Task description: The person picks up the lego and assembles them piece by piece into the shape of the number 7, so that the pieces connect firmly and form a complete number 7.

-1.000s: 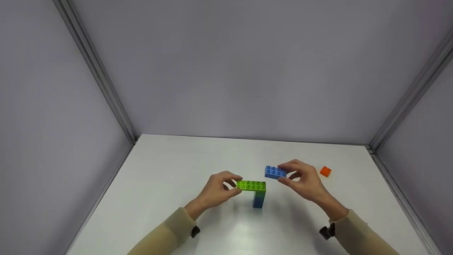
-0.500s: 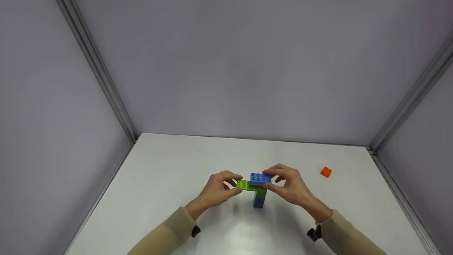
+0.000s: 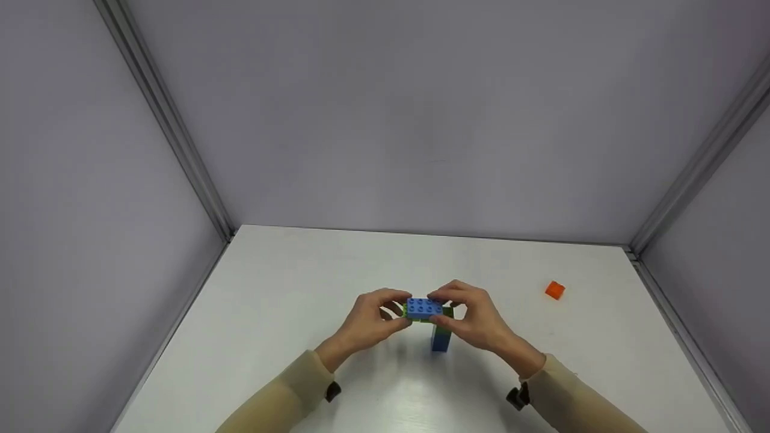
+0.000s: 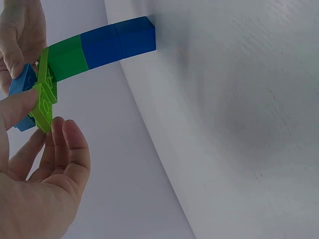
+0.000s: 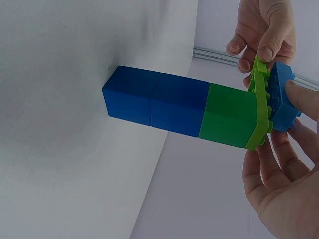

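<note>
A short tower stands on the table: two dark blue bricks (image 5: 154,103) with a green brick (image 5: 229,114) above them. Lime-green plates (image 4: 45,102) cap it and jut out to the left. My left hand (image 3: 370,322) pinches the jutting end between thumb and fingers. In my right hand (image 3: 472,319) is a lighter blue brick (image 3: 424,308) with studs, gripped at its right end. That brick lies over the lime plates' left part, with plate studs showing along its underside in the right wrist view. It hides most of the lime plates in the head view.
An orange brick (image 3: 554,290) lies alone on the white table (image 3: 313,258), toward the back right. Grey panels (image 3: 421,120) enclose the table at the back and both sides.
My right hand has carried the lighter blue brick leftward, from right of the tower to over the left part of the lime plates. The left hand has kept its place and grip.
</note>
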A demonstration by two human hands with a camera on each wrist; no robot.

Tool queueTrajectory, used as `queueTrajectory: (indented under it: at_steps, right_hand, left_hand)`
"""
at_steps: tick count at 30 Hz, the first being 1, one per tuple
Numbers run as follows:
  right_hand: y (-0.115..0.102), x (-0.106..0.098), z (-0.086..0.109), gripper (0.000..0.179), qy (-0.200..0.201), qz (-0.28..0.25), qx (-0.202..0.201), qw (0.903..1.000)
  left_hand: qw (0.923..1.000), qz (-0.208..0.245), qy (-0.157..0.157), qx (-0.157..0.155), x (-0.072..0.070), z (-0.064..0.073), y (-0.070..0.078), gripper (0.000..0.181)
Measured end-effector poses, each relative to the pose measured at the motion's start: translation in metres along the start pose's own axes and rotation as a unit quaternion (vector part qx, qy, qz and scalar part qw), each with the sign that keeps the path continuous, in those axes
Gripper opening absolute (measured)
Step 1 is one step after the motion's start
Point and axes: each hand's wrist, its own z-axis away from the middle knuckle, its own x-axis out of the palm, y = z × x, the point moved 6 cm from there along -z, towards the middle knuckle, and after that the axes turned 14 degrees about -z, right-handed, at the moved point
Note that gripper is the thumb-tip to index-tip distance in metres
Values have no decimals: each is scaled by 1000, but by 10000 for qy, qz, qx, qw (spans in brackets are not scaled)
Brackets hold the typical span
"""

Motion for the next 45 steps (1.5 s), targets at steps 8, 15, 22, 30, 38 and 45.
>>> queueTrajectory:
  at_steps: [8,15,22,30,38,45]
  right_hand:
    - [2,4,-2,35,0,-67,-1,10000]
    - [5,7,-1,34,-62,-24,-19,10000]
    - [6,4,3,59,-194,484,-200,9984]
    - [10,9,16,62,-339,1296,-805,9877]
    - [11,11,20,65,-276,1451,-1052,9834]
    - [8,13,23,66,-138,1472,-1331,9800]
  left_hand:
    - [9999,82,-30,-76,2,0,-3,50]
    - [9997,250,10,-6,4,3,-4,46]
    - [9992,369,92,-96,6,4,-7,45]
    - [9973,673,52,-293,6,6,-10,43]
    - [9854,1637,-186,-433,10,5,-10,43]
    - [9770,2050,-247,-527,13,4,-8,42]
